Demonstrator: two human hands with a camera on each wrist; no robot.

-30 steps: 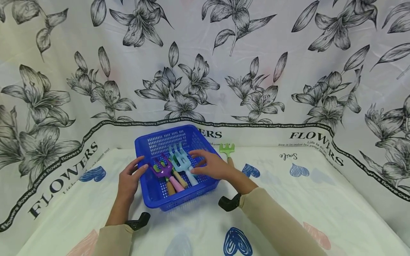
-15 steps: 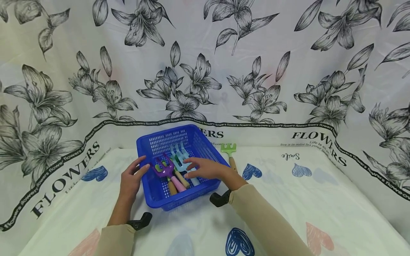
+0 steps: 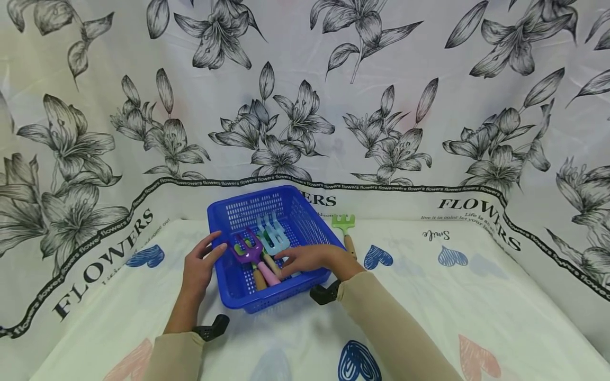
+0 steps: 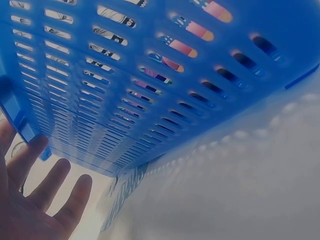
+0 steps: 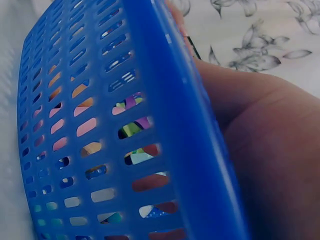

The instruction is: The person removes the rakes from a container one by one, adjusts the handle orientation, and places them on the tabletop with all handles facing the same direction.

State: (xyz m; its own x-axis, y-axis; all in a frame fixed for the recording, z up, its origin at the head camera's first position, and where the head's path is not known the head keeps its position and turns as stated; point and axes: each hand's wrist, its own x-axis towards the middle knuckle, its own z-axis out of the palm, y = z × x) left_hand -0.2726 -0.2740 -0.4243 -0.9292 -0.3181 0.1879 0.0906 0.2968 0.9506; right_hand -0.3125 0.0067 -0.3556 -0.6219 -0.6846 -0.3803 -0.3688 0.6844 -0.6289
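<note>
A blue plastic basket [image 3: 233,291] with slotted walls holds several small hand forks. A purple fork [image 3: 249,253] with a pink handle lies on top of others with wooden handles. Beside it is a light blue fork [image 3: 275,242], its handle mostly covered by my right hand. My left hand [image 3: 199,265] rests at the basket's left rim, thumb and forefinger at the edge; the left wrist view shows its other fingers spread outside the wall. My right hand [image 3: 307,259] reaches over the right-front side, fingertips down among the handles. Whether they grip one is hidden.
A green fork [image 3: 344,223] with a wooden handle lies on the cloth [image 3: 414,307] just right of the basket. Behind the basket rises a white curtain [image 3: 381,132] printed with flowers.
My right hand has moved left and down, from above the light blue fork to the handles at the basket's front. My left hand stays at the rim.
</note>
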